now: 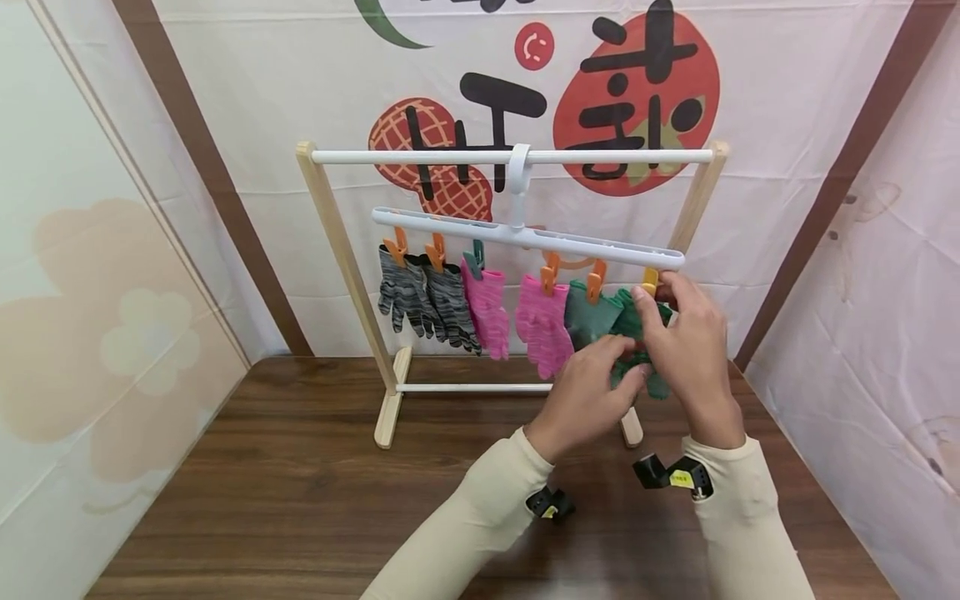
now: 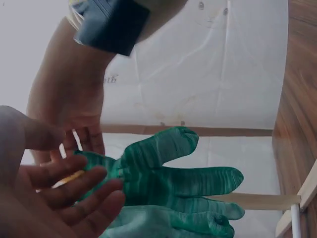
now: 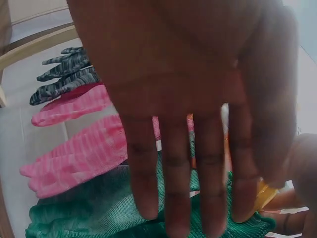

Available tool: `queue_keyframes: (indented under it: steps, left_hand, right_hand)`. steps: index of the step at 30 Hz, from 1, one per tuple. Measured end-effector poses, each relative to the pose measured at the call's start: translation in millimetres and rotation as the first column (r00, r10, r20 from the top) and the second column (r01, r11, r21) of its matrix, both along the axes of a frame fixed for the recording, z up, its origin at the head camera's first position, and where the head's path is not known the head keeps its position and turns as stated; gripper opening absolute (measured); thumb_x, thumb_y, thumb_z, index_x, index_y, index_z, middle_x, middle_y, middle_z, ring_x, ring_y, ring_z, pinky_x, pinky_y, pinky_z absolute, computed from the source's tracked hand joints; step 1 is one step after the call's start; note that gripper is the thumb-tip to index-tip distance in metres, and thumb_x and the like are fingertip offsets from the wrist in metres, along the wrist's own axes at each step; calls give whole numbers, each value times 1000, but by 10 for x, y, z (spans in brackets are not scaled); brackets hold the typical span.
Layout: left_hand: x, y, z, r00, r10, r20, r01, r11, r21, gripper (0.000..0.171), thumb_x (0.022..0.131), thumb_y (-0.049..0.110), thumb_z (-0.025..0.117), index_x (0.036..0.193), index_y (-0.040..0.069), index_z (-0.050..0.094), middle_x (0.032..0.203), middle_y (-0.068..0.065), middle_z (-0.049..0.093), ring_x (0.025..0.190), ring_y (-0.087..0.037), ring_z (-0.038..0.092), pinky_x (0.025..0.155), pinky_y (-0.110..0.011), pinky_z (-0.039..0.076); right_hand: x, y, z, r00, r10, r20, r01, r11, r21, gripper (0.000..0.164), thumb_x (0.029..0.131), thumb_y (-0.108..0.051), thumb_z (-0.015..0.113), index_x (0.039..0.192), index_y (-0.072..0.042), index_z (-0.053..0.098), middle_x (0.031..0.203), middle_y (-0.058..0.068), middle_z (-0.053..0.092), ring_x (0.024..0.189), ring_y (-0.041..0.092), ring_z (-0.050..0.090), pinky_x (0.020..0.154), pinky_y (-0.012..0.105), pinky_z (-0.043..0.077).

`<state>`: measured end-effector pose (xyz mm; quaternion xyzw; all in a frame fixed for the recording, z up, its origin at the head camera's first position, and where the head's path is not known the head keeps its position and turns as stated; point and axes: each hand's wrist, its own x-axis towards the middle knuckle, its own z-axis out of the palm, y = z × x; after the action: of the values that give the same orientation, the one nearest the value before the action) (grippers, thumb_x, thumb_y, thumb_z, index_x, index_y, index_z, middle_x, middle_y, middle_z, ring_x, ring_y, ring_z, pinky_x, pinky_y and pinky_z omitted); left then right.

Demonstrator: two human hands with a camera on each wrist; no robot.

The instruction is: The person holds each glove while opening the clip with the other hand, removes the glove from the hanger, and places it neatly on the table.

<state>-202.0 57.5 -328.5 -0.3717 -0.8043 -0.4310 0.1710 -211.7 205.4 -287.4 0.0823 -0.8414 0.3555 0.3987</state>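
Green glove (image 2: 153,183), apparently clearest in left-wrist view

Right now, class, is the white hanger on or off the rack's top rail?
On. The white hanger has its hook looped over the top rail, with its bar hanging below.

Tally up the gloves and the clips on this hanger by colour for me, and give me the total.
Grey-and-black gloves: 2
Pink gloves: 2
Green gloves: 2
Orange clips: 4
Teal clip: 1
Yellow clip: 1
Total: 12 (6 gloves, 6 clips)
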Motion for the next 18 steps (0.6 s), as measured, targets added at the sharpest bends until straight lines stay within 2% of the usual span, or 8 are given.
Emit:
queue_keyframes:
  steps: [8, 13, 18]
  left_hand:
    - [-17, -11, -18, 992, 120, 41, -121, 992, 21, 38, 102, 25, 61, 134, 4, 62, 139, -7, 59, 131, -17, 54, 107, -33, 44]
    - [-15, -9, -16, 976, 213, 37, -214, 976, 26, 43, 101, 27, 62, 137, 4, 59, 139, -10, 60, 130, -21, 55, 105, -38, 46]
    - [-8, 34, -1, 955, 277, 105, -284, 957, 61, 45, 101, 25, 63, 139, 2, 57, 135, -10, 63, 126, -23, 58, 102, -42, 48]
  right_hand:
    - [52, -9, 8, 1000, 3, -7, -3, 1000, 6, 37, 101, -25, 65, 120, 7, 66, 104, 24, 68, 103, 41, 65, 92, 61, 48]
    - [93, -31, 17, 1000, -4, -7, 4, 1000, 8, 37, 101, -23, 65, 120, 8, 65, 105, 24, 68, 104, 42, 65, 93, 61, 48]
    - [161, -31, 48, 1000, 18, 16, -18, 1000, -10, 37, 101, -23, 65, 122, 7, 65, 106, 24, 68, 104, 42, 66, 93, 60, 50]
